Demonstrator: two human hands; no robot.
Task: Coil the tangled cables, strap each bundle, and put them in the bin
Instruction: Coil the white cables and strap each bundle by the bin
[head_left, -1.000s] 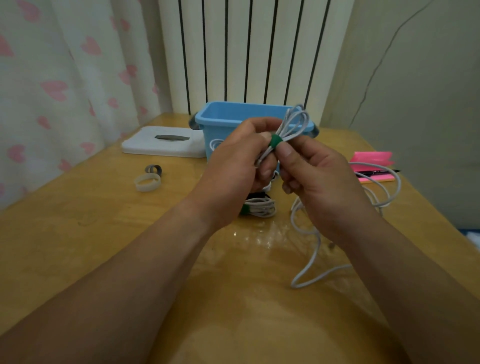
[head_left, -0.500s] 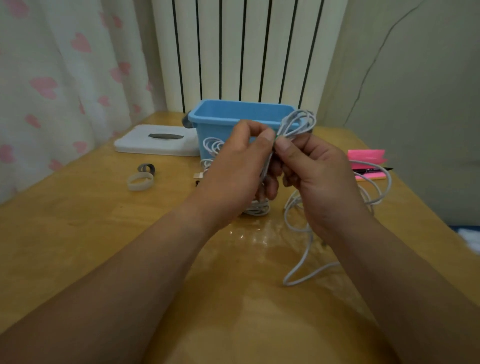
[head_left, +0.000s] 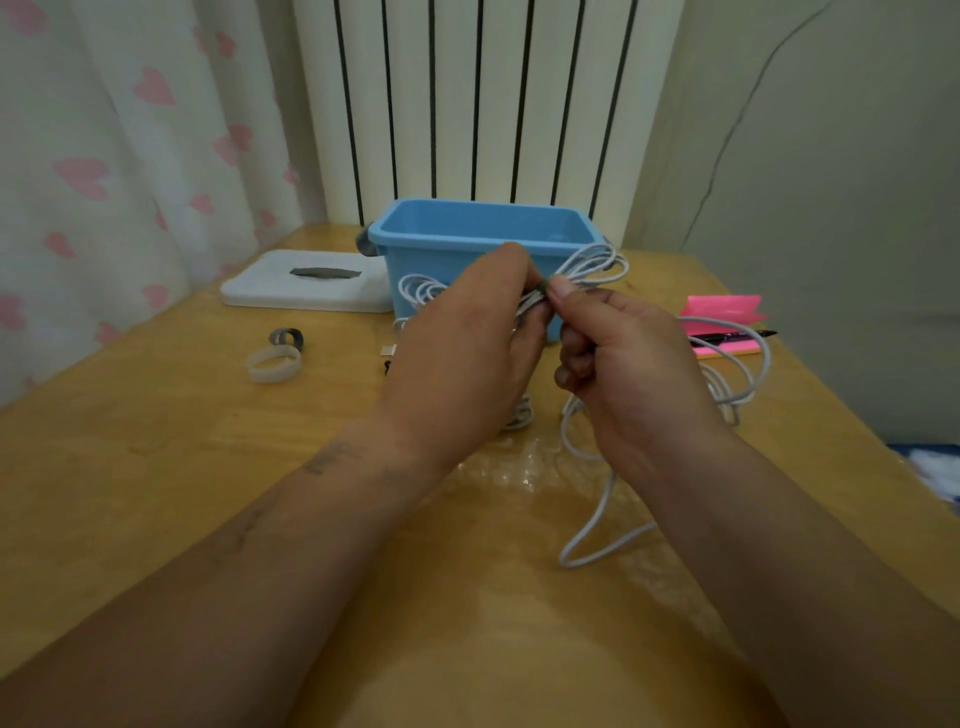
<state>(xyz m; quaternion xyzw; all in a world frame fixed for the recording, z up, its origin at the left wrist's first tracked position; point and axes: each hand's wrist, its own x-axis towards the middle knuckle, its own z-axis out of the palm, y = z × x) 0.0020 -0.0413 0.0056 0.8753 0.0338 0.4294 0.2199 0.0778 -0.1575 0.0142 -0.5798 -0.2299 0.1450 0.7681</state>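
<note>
1. Holds a coiled white cable bundle (head_left: 587, 267) in the air between both hands, just in front of the near wall of the blue bin (head_left: 483, 236); outside the bin, above the table.
2. Grips it at the waist, where a dark green strap (head_left: 543, 287) wraps the strands; loops fan out on both sides of the pinch, one fan to the right of the fingertips by the bin's right corner, the other to the left, behind the left knuckles.
3. Pinches the strap from the left with the left hand (head_left: 462, 353), thumb and forefinger curled onto it; remaining fingers hidden behind the hand.
4. Meets it from the right with the right hand (head_left: 623, 364); thumb tip on the strap, touching the left fingertips; other fingers curled toward the palm below the bundle.
5. Beneath the hands, on the wooden table (head_left: 156, 467): a second coiled bundle (head_left: 522, 415), mostly hidden by the left hand; a loose white cable (head_left: 602, 519) sprawled in open loops to the right.
6. Left of the hands, well apart: a white strap ring (head_left: 274, 364) touching a grey strap ring (head_left: 287, 338); beyond them a white flat box (head_left: 306, 280) beside the bin.
7. Right of the bin: pink sticky notes (head_left: 724, 306) with a black pen (head_left: 737, 335) lying across.
8. Behind the table: a radiator (head_left: 483, 104) and a heart-print curtain (head_left: 104, 156).
</note>
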